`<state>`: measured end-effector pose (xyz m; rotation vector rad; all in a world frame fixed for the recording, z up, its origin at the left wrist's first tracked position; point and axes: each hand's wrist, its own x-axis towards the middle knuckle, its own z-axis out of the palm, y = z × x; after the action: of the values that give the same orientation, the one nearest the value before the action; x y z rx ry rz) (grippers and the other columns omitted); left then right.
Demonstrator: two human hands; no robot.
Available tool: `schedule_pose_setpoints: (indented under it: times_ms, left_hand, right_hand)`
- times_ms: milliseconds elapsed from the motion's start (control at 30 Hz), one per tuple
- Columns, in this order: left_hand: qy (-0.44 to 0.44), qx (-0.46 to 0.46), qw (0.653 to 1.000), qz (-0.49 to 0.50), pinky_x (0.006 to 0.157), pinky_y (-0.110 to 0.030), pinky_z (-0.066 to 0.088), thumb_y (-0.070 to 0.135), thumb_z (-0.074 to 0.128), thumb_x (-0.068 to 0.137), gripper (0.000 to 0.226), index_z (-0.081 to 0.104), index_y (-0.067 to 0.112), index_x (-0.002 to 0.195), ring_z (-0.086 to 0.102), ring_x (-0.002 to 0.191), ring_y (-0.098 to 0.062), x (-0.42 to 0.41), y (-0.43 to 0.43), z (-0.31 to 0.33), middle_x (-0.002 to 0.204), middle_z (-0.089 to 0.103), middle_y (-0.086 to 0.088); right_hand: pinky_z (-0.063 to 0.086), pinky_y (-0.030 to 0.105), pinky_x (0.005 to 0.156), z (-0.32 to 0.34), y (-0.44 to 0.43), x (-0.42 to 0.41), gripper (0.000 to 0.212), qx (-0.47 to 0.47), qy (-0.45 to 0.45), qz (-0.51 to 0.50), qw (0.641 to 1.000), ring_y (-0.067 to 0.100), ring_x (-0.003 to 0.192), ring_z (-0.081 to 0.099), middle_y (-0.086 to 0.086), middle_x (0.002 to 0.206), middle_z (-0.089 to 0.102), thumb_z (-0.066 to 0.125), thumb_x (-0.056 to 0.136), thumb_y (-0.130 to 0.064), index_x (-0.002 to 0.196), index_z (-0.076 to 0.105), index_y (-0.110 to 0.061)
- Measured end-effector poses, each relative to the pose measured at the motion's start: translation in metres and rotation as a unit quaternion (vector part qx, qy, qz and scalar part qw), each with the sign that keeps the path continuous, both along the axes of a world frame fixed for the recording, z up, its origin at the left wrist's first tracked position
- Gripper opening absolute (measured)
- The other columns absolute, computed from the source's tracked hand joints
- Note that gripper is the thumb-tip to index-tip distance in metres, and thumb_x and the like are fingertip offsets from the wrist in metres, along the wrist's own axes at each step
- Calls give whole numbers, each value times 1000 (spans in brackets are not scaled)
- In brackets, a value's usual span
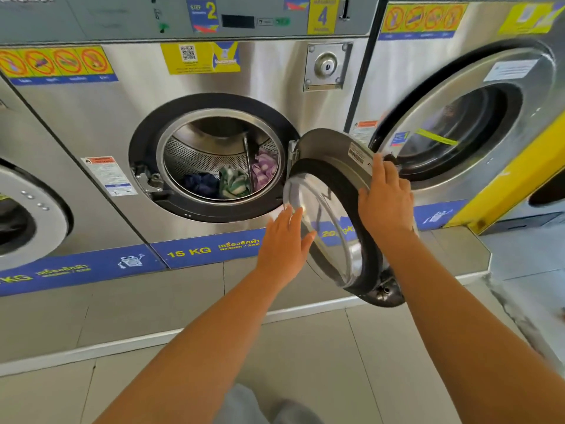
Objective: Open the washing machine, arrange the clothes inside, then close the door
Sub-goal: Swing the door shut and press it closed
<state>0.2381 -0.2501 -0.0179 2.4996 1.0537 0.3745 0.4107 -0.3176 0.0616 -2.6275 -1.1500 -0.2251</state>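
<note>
The steel washing machine (122, 123) in the middle has its round door (342, 185) swung out to the right on its hinge. Inside the drum (195, 154) lie a dark blue garment (200, 183), a green-and-white one (234, 182) and a purple-and-white one (264, 168). My right hand (386, 197) rests flat on the door's outer rim, fingers spread. My left hand (286, 240) hovers open at the lower edge of the door's glass bowl (321, 209); whether it touches is unclear.
A second machine (458, 123) stands to the right with its door shut, and a third (21, 215) shows at the left edge. A yellow bar (513, 175) leans at the far right. All sit on a raised tiled plinth (183, 289) above the floor.
</note>
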Motion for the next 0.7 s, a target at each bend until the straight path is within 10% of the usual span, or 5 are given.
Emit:
schedule_pose_setpoints:
  times_ms: [700]
  left_hand:
    - [-171, -123, 973, 96, 122, -42, 19, 60, 22, 94, 67, 9, 31, 153, 3, 151, -13, -63, -6, -3, 163, 6, 7]
  right_hand:
    - [47, 47, 91, 2, 42, -73, 45, 74, -54, 272, 958, 36, 111, 54, 13, 120, 62, 42, 98, -34, 136, 53, -14]
